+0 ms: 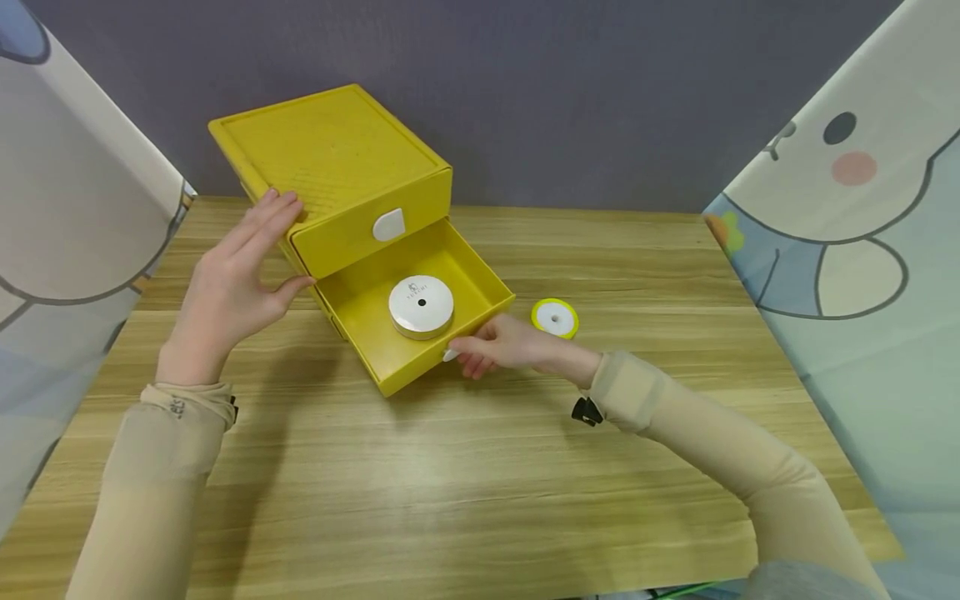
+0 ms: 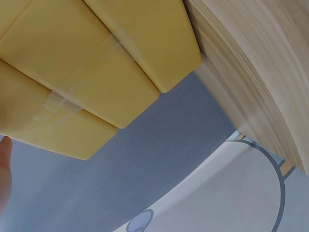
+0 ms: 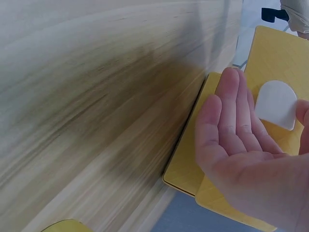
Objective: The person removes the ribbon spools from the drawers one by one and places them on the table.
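A yellow drawer box [image 1: 330, 158] stands at the back left of the table with one drawer [image 1: 367, 333] pulled out. In that drawer lies a flat white spool [image 1: 422, 304] with a small centre hole and printed lettering. My left hand [image 1: 232, 279] rests on the box's front left corner, fingers straight along its top edge and thumb at the front. With thumb and fingers, my right hand [image 1: 506, 342] pinches the white handle [image 3: 276, 104] on the drawer's front. Just right of the drawer sits a smaller white spool with a yellow rim [image 1: 555, 317].
The wood-grain table [image 1: 465, 492] extends to the front and right. Behind it is a dark grey panel [image 1: 562, 100]. Cartoon-printed cloths [image 1: 847, 217] hang at both sides. A closed upper drawer with its own white handle [image 1: 389, 225] overhangs the open one.
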Demonstrator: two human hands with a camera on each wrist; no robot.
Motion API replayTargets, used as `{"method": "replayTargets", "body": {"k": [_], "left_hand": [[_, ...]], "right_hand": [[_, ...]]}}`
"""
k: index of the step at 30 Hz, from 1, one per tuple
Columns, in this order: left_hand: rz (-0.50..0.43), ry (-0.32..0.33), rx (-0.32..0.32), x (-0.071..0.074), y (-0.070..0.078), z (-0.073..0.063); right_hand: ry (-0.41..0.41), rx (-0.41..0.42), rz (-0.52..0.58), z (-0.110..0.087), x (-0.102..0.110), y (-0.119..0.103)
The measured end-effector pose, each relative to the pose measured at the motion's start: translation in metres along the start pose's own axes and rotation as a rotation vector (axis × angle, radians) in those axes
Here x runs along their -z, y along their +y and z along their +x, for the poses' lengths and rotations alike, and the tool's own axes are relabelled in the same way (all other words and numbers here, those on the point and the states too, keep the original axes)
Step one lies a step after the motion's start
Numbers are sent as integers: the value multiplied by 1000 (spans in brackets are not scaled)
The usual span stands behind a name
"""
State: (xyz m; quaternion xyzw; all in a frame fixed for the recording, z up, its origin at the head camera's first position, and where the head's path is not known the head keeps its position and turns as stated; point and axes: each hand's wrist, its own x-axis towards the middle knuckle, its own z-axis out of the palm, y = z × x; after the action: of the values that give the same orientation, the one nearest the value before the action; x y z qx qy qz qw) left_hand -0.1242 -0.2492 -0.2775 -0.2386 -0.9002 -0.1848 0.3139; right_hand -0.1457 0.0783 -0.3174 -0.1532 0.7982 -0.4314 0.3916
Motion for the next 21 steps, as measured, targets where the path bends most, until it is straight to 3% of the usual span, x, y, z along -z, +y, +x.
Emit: {"method": "replayTargets", "body": {"k": [7,15,21], "left_hand": [[-19,23,-15,3,3,1],[-48,38,-4,1,6,3],[-41,14,12,1,7,6]], "right_hand": [[-21,6,-47,-11,5,-4],[-43,-17,-238,-34,23,-23],[-61,-8,-361,-44,37,-44]]}}
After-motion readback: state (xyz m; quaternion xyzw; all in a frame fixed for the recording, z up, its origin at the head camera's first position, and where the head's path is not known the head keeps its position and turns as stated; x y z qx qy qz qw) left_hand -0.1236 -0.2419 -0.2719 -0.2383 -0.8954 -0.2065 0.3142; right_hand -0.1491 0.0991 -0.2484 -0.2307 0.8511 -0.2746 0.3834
